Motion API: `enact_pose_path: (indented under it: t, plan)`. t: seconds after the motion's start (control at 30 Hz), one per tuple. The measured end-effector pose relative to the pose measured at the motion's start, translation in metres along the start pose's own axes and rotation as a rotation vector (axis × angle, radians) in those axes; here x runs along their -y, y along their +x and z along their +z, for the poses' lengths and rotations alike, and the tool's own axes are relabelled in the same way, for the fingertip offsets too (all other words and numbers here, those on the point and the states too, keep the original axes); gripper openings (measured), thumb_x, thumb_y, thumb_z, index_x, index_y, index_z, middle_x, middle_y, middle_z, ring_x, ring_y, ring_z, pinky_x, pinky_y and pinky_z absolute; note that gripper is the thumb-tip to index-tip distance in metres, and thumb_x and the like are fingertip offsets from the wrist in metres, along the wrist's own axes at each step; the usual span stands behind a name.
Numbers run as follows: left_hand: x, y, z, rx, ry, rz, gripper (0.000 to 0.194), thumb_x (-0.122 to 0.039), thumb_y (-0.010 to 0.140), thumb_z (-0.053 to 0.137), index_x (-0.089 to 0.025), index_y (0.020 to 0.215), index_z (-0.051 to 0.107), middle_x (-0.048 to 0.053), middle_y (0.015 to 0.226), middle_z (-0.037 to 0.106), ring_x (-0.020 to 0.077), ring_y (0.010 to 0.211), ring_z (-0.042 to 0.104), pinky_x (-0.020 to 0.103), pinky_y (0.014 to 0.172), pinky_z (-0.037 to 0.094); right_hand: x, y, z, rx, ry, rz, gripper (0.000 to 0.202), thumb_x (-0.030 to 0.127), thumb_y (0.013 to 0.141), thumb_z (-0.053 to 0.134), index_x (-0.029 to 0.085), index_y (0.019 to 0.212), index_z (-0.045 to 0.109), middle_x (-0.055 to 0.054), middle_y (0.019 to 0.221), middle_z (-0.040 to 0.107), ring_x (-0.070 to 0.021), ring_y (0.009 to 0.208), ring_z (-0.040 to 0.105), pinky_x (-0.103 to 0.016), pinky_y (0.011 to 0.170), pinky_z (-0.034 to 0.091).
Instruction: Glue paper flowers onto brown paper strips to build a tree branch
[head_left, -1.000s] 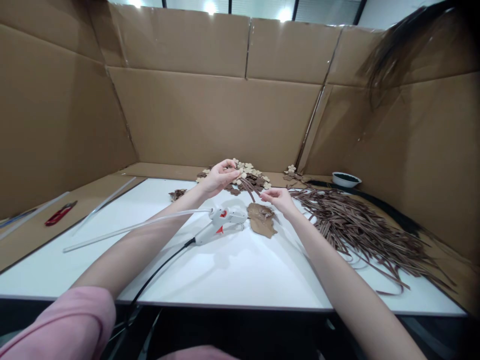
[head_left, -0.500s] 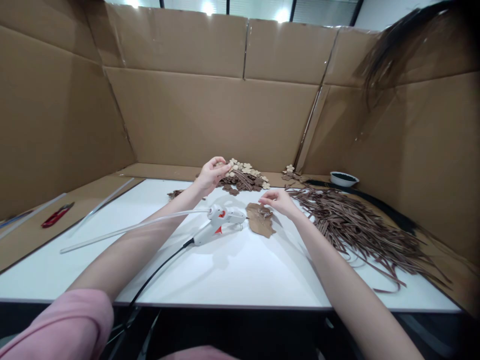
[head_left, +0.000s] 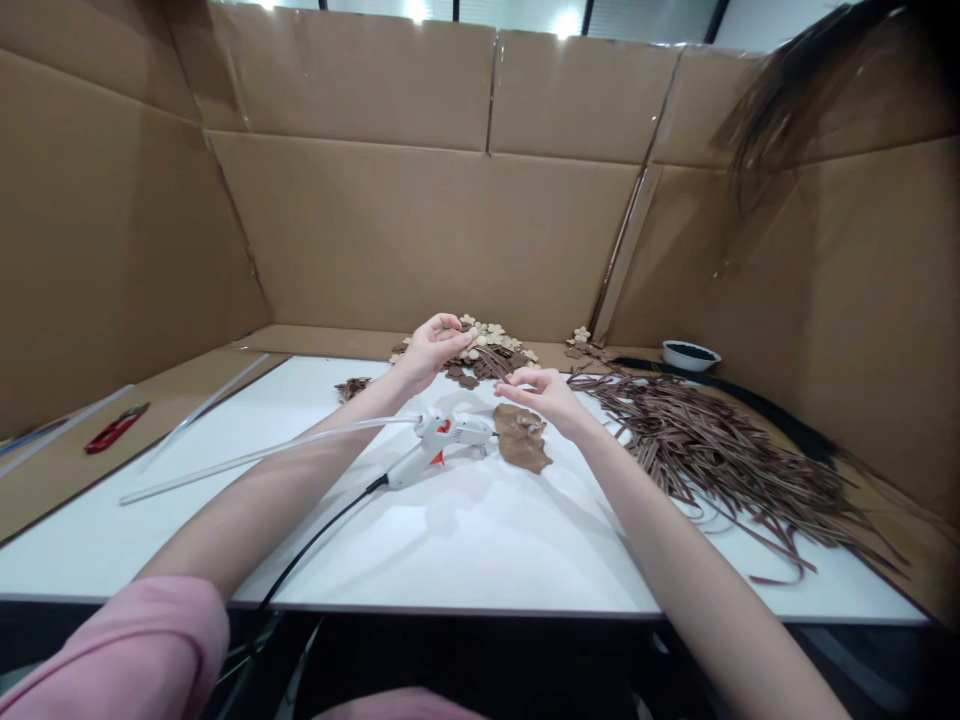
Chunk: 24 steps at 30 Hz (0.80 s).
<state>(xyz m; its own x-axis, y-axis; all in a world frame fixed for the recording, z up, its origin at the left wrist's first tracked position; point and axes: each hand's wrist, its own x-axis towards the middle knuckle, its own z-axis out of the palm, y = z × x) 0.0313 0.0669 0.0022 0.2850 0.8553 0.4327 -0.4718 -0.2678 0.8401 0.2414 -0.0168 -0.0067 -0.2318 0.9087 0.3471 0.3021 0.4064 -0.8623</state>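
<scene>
My left hand (head_left: 435, 350) pinches a cream flower-shaped piece (head_left: 474, 342) with thin brown strips (head_left: 491, 362) fanning out from it to the right. Close to the lower ends of those strips, my right hand (head_left: 546, 395) has its fingertips drawn together; whatever lies between them is too small to make out. Below that hand a brown irregular scrap (head_left: 521, 440) rests on the white board, with pale, shiny residue on top. The white glue gun (head_left: 431, 447) stands left of the scrap, its nozzle pointing at it and a long clear glue stick (head_left: 262, 460) jutting from its back.
Behind my hands is a pile of brown and cream flower pieces (head_left: 465, 372). A heap of brown strips (head_left: 705, 440) covers the right side, with a white bowl (head_left: 690, 356) of dark contents beyond. Red-handled cutters (head_left: 116, 430) lie left. Cardboard walls (head_left: 420, 230) enclose the board (head_left: 487, 560).
My right hand has moved left and slightly up, from the brown scrap to the strip ends. My left hand has shifted a little to the right with the flower piece.
</scene>
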Motion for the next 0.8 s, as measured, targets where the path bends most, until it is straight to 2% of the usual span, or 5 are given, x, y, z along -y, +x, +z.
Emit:
enact_pose_path:
  t: [0.23, 0.4, 0.6, 0.67, 0.8]
  plan:
    - [-0.010, 0.001, -0.003, -0.014, -0.038, 0.010, 0.044, -0.020, 0.059, 0.088, -0.017, 0.086, 0.053, -0.002, 0.077, 0.069, 0.0072, 0.070, 0.064, 0.017, 0.065, 0.048, -0.027, 0.004, -0.019, -0.073, -0.025, 0.058, 0.028, 0.045, 0.064, 0.076, 0.017, 0.067, 0.075, -0.011, 0.089, 0.075, -0.0251, 0.090, 0.066, -0.034, 0.081, 0.048]
    - [-0.018, 0.003, -0.005, -0.003, -0.084, 0.000, 0.043, -0.019, 0.060, 0.086, -0.018, 0.085, 0.051, -0.002, 0.081, 0.070, 0.0066, 0.067, 0.064, 0.017, 0.063, 0.047, -0.037, 0.004, -0.026, -0.101, -0.141, 0.141, 0.030, 0.046, 0.065, 0.074, 0.017, 0.069, 0.076, -0.010, 0.082, 0.076, -0.0258, 0.083, 0.066, -0.035, 0.077, 0.048]
    - [-0.020, 0.005, -0.007, -0.007, -0.098, 0.021, 0.040, -0.017, 0.063, 0.085, -0.017, 0.086, 0.052, -0.002, 0.081, 0.070, 0.0070, 0.068, 0.065, 0.015, 0.061, 0.046, -0.034, 0.002, -0.022, -0.133, -0.117, 0.096, 0.035, 0.045, 0.049, 0.085, 0.014, 0.058, 0.070, -0.012, 0.085, 0.074, -0.0271, 0.083, 0.068, -0.035, 0.075, 0.049]
    - [-0.020, 0.005, -0.008, -0.001, -0.095, 0.020, 0.039, -0.016, 0.064, 0.085, -0.017, 0.086, 0.052, -0.001, 0.082, 0.070, 0.0071, 0.069, 0.065, 0.016, 0.061, 0.047, -0.031, 0.001, -0.020, -0.135, -0.139, 0.050, 0.040, 0.051, 0.054, 0.083, 0.015, 0.056, 0.065, -0.011, 0.080, 0.073, -0.0249, 0.080, 0.067, -0.033, 0.071, 0.049]
    - [-0.018, 0.006, -0.010, 0.015, -0.092, 0.019, 0.041, -0.017, 0.064, 0.085, -0.017, 0.088, 0.052, -0.001, 0.082, 0.070, 0.0072, 0.069, 0.065, 0.015, 0.062, 0.047, -0.030, 0.001, -0.016, -0.062, -0.186, -0.006, 0.051, 0.061, 0.085, 0.052, 0.016, 0.063, 0.064, -0.004, 0.054, 0.062, -0.0152, 0.055, 0.059, -0.028, 0.059, 0.047]
